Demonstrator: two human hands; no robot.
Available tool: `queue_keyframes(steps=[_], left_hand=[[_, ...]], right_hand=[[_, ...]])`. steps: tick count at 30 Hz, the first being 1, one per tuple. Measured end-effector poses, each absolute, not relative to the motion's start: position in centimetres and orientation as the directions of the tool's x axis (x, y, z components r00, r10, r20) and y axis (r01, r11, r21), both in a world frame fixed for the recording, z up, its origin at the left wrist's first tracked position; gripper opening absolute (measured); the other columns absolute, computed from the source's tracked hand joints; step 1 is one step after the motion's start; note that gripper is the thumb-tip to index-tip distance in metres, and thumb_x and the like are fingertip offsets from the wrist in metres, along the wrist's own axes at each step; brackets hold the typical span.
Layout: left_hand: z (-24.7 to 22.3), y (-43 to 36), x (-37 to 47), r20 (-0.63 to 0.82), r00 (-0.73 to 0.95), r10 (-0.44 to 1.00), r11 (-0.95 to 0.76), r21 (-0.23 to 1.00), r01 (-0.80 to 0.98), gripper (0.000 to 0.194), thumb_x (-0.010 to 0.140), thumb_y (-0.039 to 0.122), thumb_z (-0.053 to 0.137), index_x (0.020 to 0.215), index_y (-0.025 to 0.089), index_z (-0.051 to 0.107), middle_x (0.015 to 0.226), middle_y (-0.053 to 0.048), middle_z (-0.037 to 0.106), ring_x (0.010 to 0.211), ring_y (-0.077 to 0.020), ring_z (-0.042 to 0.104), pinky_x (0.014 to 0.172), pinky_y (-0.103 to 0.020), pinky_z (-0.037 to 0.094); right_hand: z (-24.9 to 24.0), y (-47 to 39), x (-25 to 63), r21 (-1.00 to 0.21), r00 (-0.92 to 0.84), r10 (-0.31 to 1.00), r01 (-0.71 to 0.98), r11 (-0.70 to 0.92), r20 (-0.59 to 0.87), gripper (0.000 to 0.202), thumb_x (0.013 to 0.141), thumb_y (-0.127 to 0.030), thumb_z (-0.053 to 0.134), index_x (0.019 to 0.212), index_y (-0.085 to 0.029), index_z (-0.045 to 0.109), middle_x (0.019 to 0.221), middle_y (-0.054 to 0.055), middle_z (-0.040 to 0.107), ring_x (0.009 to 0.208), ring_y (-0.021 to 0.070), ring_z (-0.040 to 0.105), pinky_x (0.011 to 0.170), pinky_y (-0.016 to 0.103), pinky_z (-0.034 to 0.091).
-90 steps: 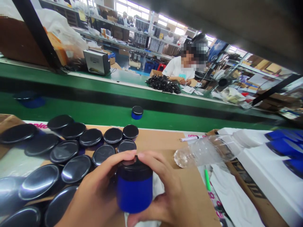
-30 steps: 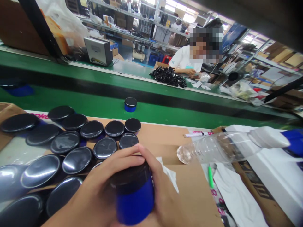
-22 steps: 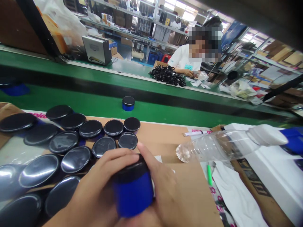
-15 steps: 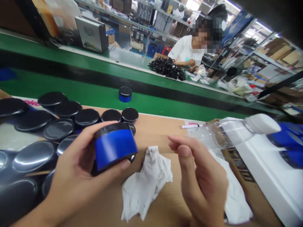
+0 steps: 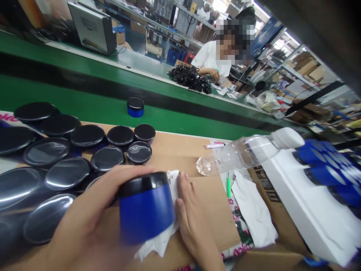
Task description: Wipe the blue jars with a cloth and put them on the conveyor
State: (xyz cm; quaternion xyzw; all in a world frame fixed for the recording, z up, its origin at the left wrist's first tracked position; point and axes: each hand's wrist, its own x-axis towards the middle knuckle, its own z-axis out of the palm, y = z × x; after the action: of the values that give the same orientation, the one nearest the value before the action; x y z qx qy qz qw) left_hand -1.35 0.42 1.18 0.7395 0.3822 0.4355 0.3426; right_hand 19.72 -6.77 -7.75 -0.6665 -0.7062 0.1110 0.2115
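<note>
We count two hands: left hand (image 5: pixel 93 222), right hand (image 5: pixel 194 222). One blue jar (image 5: pixel 145 209) held, one jar on the belt (image 5: pixel 135 107). One clear bottle (image 5: pixel 239 152), one white marker (image 5: pixel 214 145), one crumpled tissue (image 5: pixel 160 241).

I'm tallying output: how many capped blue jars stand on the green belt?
1. A single blue jar with a black cap stands on the green belt, beyond the cardboard; jars outside the frame would go uncounted.

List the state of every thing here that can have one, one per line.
Blue plastic jar with black lid: capped, upright, gripped by left hand.
White cloth: crumpled, under right hand.
Clear plastic bottle: lying on its side, capped.
Lone blue jar on green belt: upright, capped.
</note>
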Motion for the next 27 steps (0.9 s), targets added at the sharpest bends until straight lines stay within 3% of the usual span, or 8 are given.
queue_keyframes(steps=[3,5,7,10,13,17,22,27], left_hand=[[0.5,-0.6,-0.7,0.354,0.392,0.849,-0.462,0.858,0.226,0.043,0.079,0.032,0.071,0.120,0.038,0.059,0.115,0.010,0.071,0.100,-0.0095,0.072,0.086,-0.007,0.058],[0.2,-1.1,-0.3,0.355,0.459,0.815,-0.502,0.828,0.250,0.039,0.084,0.037,0.063,0.122,0.039,0.056,0.117,0.011,0.071,0.102,-0.0080,0.071,0.091,-0.007,0.055],[-0.3,-1.3,0.0,0.365,0.531,0.765,-0.569,0.769,0.291,0.038,0.085,0.037,0.062,0.122,0.035,0.054,0.115,0.008,0.072,0.101,-0.0076,0.072,0.092,-0.006,0.055],[-1.5,-1.3,0.5,0.395,0.618,0.680,-0.699,0.603,0.383,0.038,0.086,0.027,0.056,0.123,0.024,0.053,0.116,-0.001,0.074,0.104,-0.0124,0.074,0.093,-0.014,0.058],[-3.2,-1.5,1.1,0.412,0.662,0.626,-0.773,0.443,0.454,0.038,0.089,0.030,0.050,0.124,0.014,0.052,0.115,-0.014,0.075,0.104,-0.0257,0.075,0.085,-0.035,0.066],[-5.0,-1.7,1.4,0.403,0.711,0.576,-0.816,0.332,0.473,0.042,0.085,0.026,0.045,0.124,0.010,0.050,0.110,-0.017,0.076,0.102,-0.0342,0.075,0.084,-0.049,0.066],[-5.6,-2.2,1.0,0.387,0.672,0.631,-0.773,0.380,0.508,0.040,0.092,0.031,0.054,0.127,0.011,0.055,0.117,-0.015,0.075,0.100,-0.0284,0.076,0.085,-0.035,0.066],[-6.4,-2.8,0.4,0.284,0.663,0.692,-0.693,0.520,0.500,0.067,0.083,0.033,0.060,0.146,0.025,0.040,0.134,-0.003,0.068,0.106,-0.0281,0.074,0.088,-0.032,0.065]], right_hand=[[-8.4,-7.2,20.2,-0.452,0.059,0.971,0.890,0.055,0.234,0.055,0.104,-0.020,0.037,0.158,-0.018,0.028,0.157,0.020,0.040,0.147,0.0380,0.034,0.110,0.073,0.040],[-8.3,-7.7,20.4,-0.472,0.099,0.948,0.880,0.059,0.303,0.041,0.102,-0.020,0.044,0.141,-0.016,0.056,0.147,0.018,0.055,0.142,0.0370,0.046,0.110,0.070,0.041],[-7.5,-8.6,20.4,-0.506,0.180,0.906,0.861,0.042,0.382,0.026,0.100,-0.018,0.053,0.121,-0.017,0.068,0.132,0.016,0.069,0.131,0.0326,0.060,0.109,0.064,0.046],[-5.3,-10.0,19.6,-0.576,0.324,0.826,0.817,0.001,0.461,0.010,0.094,-0.015,0.062,0.100,-0.021,0.067,0.104,0.008,0.074,0.104,0.0231,0.070,0.094,0.047,0.057],[-3.8,-10.8,17.6,-0.650,0.331,0.801,0.754,0.094,0.499,0.004,0.092,-0.023,0.064,0.091,-0.025,0.061,0.090,0.001,0.066,0.087,0.0162,0.068,0.079,0.032,0.059],[-4.8,-10.8,15.1,-0.663,0.236,0.779,0.692,0.284,0.581,0.004,0.092,-0.025,0.064,0.095,-0.026,0.062,0.090,0.000,0.065,0.095,0.0170,0.065,0.090,0.031,0.057],[-6.6,-10.9,14.5,-0.940,0.588,0.775,0.340,0.023,0.232,0.012,0.094,-0.017,0.060,0.090,-0.028,0.062,0.092,-0.003,0.062,0.088,0.0110,0.063,0.080,0.023,0.056],[-6.2,-10.6,14.1,-0.808,0.485,0.716,0.558,0.188,0.502,0.017,0.098,-0.035,0.057,0.084,-0.027,0.061,0.081,-0.002,0.063,0.082,0.0162,0.065,0.084,0.036,0.059]])
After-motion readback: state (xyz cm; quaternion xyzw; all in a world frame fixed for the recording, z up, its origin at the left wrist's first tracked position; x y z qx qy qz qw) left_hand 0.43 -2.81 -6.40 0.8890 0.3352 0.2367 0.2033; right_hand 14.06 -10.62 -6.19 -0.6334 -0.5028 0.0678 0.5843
